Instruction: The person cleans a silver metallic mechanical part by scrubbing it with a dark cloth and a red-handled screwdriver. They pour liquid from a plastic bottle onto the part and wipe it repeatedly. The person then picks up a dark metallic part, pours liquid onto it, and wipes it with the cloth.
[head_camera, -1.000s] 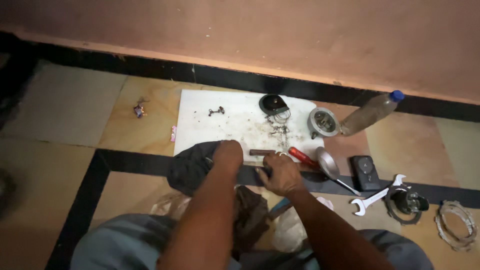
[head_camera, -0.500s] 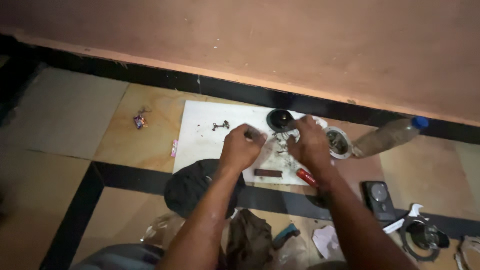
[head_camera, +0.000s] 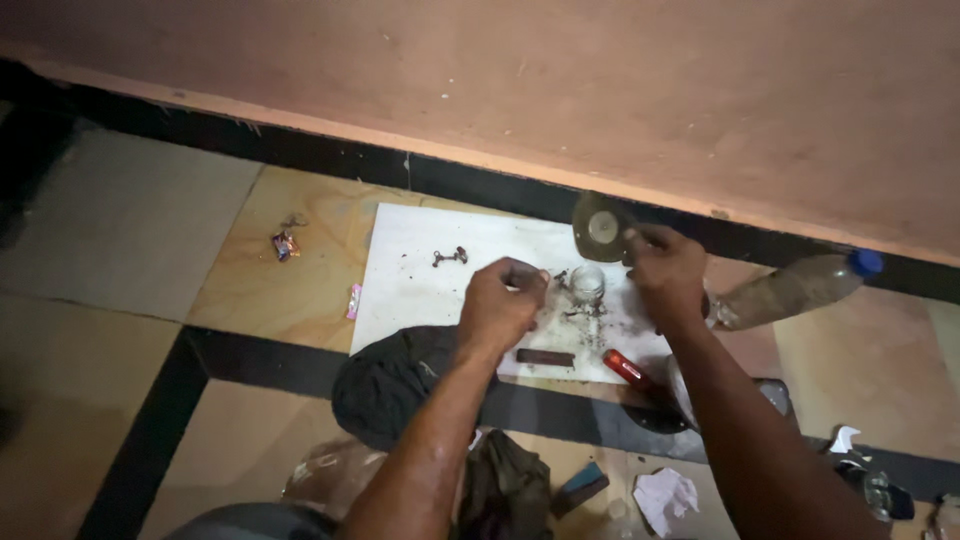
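The floor (head_camera: 110, 300) is made of large beige and grey tiles (head_camera: 260, 290) separated by wide black bands (head_camera: 150, 420) – a black skirting strip (head_camera: 300, 150) runs along the foot of a plain pinkish-brown wall (head_camera: 560, 80), and the light is dim and warm.

- A clear plastic bottle with a blue cap (head_camera: 800, 285) lies on its side on the floor, right of the right hand.
- A crumpled black cloth (head_camera: 395, 385) sits just below the left hand.
- A small colourful sweet wrapper (head_camera: 286, 244) lies well left of both hands.
- A crumpled white paper scrap (head_camera: 668, 497) lies near the right forearm.
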